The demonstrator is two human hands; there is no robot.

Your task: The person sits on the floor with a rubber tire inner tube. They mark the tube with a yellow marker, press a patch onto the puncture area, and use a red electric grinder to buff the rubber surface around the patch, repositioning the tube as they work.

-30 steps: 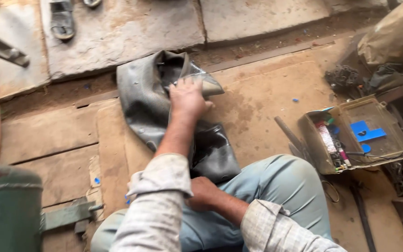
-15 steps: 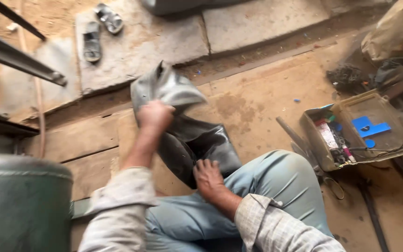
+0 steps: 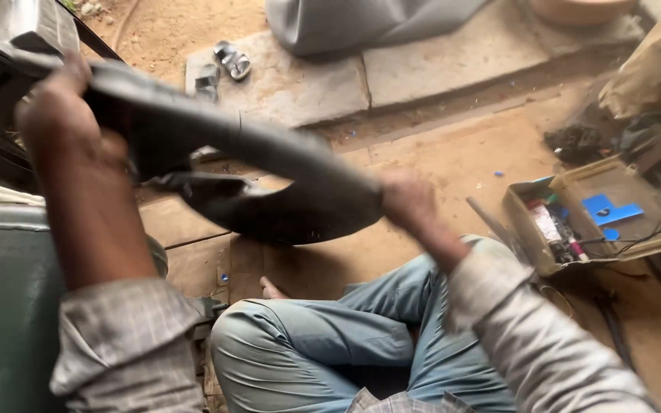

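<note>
We note the left hand [image 3: 59, 115] raised at upper left, fingers curled tight around one end of a black rubber inner tube [image 3: 269, 176]. The right hand [image 3: 407, 200] is clenched on the other end, lower and toward the middle. The tube is held stretched between the two hands, off the floor, with a slack fold hanging beneath the span. Both hands are blurred, so we cannot tell individual finger positions.

Below the tube we see legs in light blue trousers [image 3: 330, 344], folded on the wooden floor [image 3: 453, 160], one bare foot [image 3: 271, 290] showing. At right, near the knee, an open cardboard box [image 3: 598, 218] holds small tools and blue pieces. A green metal drum [image 3: 1, 306] stands at left. Farther off, a pair of sandals [image 3: 223, 65] lies on a stone slab [image 3: 422, 69].
</note>
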